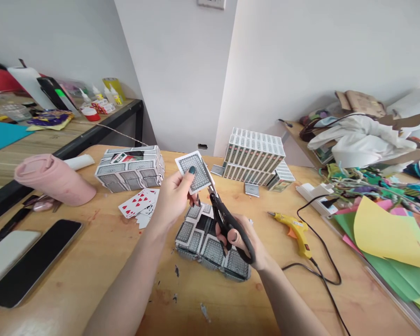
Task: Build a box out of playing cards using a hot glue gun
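Nearest to us on the desk [115, 247], small cut scraps [204, 312] lie between our forearms, and a sleeve-less wrist could drag them along if it slides low. Beyond them is a card-covered box [213, 249] with a dark gap in its top; it sits under our scissors [224, 215], so a dropped right wrist could make the handles knock its top, though we cannot tell if they touch now. Our right hand [247, 238] has its fingers closed in the scissor handles. Our left hand [171, 198] pinches a playing card [198, 179] between thumb and fingers, patterned back toward us, in the air above the box's far side. The blades meet the card's right edge; how wide they are apart, we cannot tell surely. As the left fingers are just beside this edge, a deep cut could nip a fingertip, and a thin card could bend or turn if the pinch is loose. For moving, the left elbow has bare wood until the black phone [35, 261] near the desk's near left corner; the right elbow is more limited, because the cable of the yellow glue gun [297, 228] curls there and could be caught. Farther, loose playing cards [136, 204] lie before a second card-covered box [136, 177], and near the desk's far edge stands a block of stacked card boxes [254, 151], some way beyond our hands.
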Demonstrator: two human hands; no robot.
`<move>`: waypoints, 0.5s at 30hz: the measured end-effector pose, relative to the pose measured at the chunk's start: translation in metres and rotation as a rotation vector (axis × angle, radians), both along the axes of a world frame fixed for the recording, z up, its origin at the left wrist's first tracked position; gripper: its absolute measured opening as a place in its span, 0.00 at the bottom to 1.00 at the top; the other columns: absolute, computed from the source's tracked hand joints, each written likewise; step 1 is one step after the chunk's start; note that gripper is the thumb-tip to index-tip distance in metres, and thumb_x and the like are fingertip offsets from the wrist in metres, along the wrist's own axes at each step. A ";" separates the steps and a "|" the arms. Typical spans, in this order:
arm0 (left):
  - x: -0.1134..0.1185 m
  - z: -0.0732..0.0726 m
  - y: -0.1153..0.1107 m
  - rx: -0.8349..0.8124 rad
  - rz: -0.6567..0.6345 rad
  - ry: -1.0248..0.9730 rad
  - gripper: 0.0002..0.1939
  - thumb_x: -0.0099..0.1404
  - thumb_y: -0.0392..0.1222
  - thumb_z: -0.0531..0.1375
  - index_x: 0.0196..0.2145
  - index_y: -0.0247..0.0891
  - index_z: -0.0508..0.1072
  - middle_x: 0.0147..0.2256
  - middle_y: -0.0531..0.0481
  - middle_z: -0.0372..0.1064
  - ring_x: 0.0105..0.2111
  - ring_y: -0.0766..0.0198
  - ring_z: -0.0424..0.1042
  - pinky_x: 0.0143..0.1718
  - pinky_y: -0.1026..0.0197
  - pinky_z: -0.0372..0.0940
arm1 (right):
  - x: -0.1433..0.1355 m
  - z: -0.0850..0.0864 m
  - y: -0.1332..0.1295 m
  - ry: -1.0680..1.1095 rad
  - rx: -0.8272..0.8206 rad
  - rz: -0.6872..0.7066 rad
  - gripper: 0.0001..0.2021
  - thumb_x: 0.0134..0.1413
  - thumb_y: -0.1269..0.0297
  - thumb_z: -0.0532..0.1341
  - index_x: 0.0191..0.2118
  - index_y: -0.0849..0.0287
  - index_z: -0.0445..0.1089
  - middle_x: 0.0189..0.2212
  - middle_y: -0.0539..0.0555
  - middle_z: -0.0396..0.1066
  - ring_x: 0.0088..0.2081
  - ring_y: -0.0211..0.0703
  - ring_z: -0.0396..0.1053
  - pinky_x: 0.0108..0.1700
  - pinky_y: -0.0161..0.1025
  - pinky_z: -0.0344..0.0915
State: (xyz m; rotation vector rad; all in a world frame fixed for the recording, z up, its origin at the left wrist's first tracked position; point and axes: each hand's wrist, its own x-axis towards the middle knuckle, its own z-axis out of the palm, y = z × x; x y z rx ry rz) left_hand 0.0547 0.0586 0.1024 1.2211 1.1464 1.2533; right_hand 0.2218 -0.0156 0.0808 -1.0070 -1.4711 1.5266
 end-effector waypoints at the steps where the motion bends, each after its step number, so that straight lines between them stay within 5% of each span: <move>1: 0.000 0.001 -0.001 0.007 0.002 0.015 0.16 0.63 0.46 0.55 0.20 0.38 0.61 0.13 0.58 0.60 0.13 0.70 0.62 0.15 0.68 0.59 | 0.001 0.000 0.000 -0.007 -0.019 0.011 0.30 0.43 0.33 0.56 0.27 0.61 0.62 0.18 0.47 0.58 0.18 0.33 0.57 0.20 0.32 0.52; 7: 0.004 0.008 -0.009 0.057 -0.015 0.136 0.16 0.64 0.46 0.55 0.21 0.38 0.61 0.13 0.57 0.62 0.14 0.70 0.64 0.16 0.68 0.58 | 0.011 0.003 0.001 -0.005 -0.044 0.032 0.29 0.44 0.33 0.55 0.26 0.60 0.62 0.17 0.48 0.59 0.18 0.34 0.57 0.21 0.33 0.52; 15: 0.002 0.003 -0.009 -0.007 -0.103 0.031 0.16 0.64 0.46 0.56 0.21 0.39 0.62 0.15 0.56 0.63 0.15 0.68 0.65 0.16 0.67 0.59 | 0.014 0.009 -0.003 -0.010 -0.046 0.052 0.27 0.46 0.34 0.55 0.27 0.58 0.62 0.19 0.48 0.60 0.20 0.35 0.59 0.24 0.34 0.55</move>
